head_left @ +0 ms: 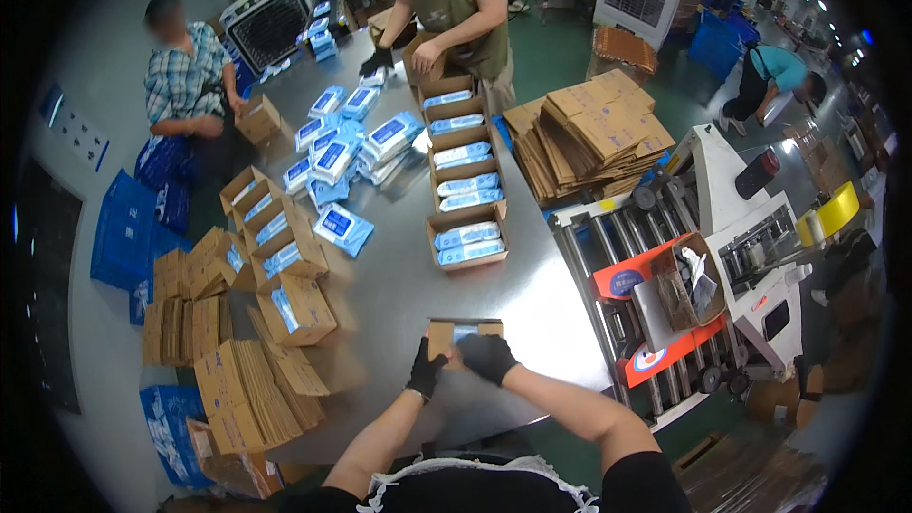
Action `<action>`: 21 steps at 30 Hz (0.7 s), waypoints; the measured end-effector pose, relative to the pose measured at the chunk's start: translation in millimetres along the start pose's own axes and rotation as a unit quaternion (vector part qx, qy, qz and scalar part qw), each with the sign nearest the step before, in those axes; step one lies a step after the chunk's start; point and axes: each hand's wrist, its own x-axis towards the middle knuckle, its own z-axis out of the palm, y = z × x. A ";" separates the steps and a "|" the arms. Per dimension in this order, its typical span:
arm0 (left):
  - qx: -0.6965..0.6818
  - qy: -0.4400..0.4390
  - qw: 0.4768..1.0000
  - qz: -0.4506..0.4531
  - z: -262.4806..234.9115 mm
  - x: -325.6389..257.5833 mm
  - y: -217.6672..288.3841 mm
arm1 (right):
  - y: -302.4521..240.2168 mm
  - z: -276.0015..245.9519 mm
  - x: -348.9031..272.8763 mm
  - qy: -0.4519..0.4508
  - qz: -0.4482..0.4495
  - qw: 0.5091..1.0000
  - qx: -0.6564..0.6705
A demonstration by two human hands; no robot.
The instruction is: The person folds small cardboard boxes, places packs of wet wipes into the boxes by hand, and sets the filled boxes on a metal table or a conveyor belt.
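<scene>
I have a small cardboard box (pixel 463 332) at the near edge of the bench (pixel 532 304), directly in front of me. My left hand (pixel 427 368) in its dark glove is clenched on the box's near left corner, and my right hand (pixel 486 356) presses down over its near right side, fingers curled on the flap. Something blue shows through the top of the box, so I judge it is already filled and its flaps are only partly folded: closing is under way, not finished.

Up the middle of the bench runs a row of open boxes (pixel 464 180), each showing blue-and-white packs, all of them with flaps open. Toward the left edge lie more open boxes (pixel 275 228) with packs in them, and a loose heap of packs (pixel 347 147) lies in the middle toward the far end, not boxed yet. By my reckoning most of the work remains. A stack of flat cartons (pixel 589 133) lies off the right edge, and a person's hands (pixel 399 57) work at the far end.
</scene>
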 end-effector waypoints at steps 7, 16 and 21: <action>0.217 -0.155 0.963 0.038 24.6 16.3 -69.3 | -5.0 21.1 -15.1 0.317 -0.021 0.946 -0.059; 0.661 0.150 0.694 0.243 57.0 128.0 143.5 | 81.3 -4.4 -106.2 0.214 -0.061 0.968 -0.112; 0.732 -0.017 0.595 0.331 40.7 143.8 148.5 | 128.3 -42.1 -126.3 0.215 -0.072 0.964 -0.142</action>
